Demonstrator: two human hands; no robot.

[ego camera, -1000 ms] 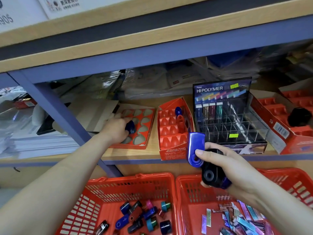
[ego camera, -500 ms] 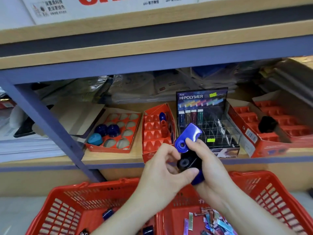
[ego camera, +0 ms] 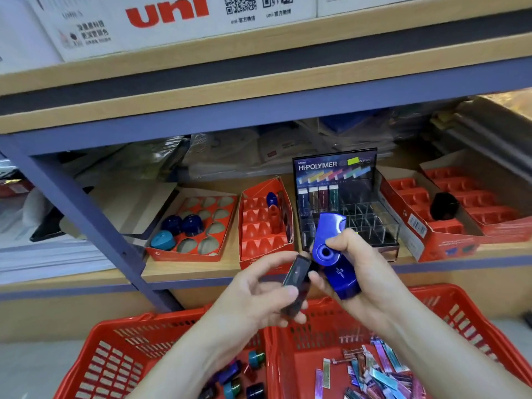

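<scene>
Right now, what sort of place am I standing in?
Probably a stationery shop or stockroom: a white uni-branded carton, a black Hi-Polymer lead display stand, and a red cardboard tray holding blue sharpeners.

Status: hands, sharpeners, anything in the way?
Left hand grips black sharpener. Right hand grips blue sharpener. Both over red baskets; nothing blocks shelf trays.

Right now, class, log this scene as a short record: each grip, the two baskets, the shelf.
left grip: holds a black sharpener
right grip: holds a blue sharpener
left basket: loose sharpeners inside
right basket: thin packets inside
shelf tray: three round sharpeners in its oval holes
display: marked HI-POLYMER, on the shelf behind the hands
</scene>
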